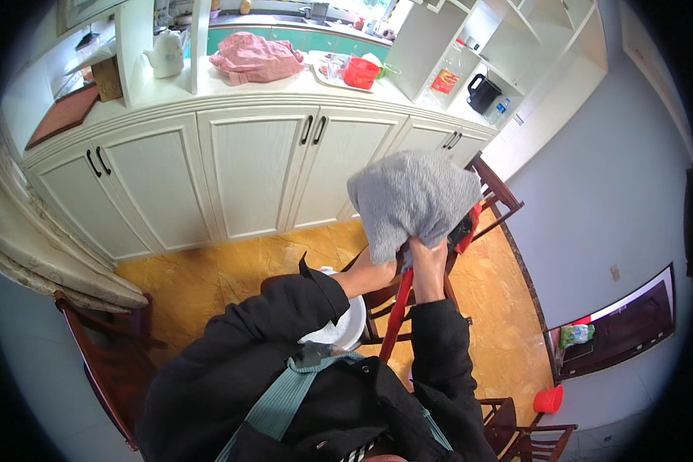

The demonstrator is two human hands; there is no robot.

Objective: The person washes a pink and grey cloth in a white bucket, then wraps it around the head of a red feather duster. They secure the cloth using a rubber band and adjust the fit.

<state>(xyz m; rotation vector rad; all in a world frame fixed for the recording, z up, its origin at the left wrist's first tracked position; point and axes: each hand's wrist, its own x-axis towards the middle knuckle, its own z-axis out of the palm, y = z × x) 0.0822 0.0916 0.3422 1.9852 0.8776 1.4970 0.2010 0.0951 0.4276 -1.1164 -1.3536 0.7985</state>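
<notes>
A fluffy grey cloth (413,196) is held up in the air in front of me, spread wide at the top and bunched toward its near edge. My right hand (430,260) is closed on that gathered edge, its fingers mostly covered by the folds. From the left, my left hand (376,275) reaches in under the same edge and grips there; its fingertips are hidden by the cloth. Between my wrists a long red pole or strip (396,317) runs down toward my chest. Its upper end disappears under the cloth, and I cannot tell whether either hand touches it.
White cabinets (258,173) line the far side, with a pink cloth bundle (256,58) and a red container (361,73) on top. A white basin (351,323) is below my left arm. Wooden chairs stand at left (104,362), right (500,189) and lower right (516,431).
</notes>
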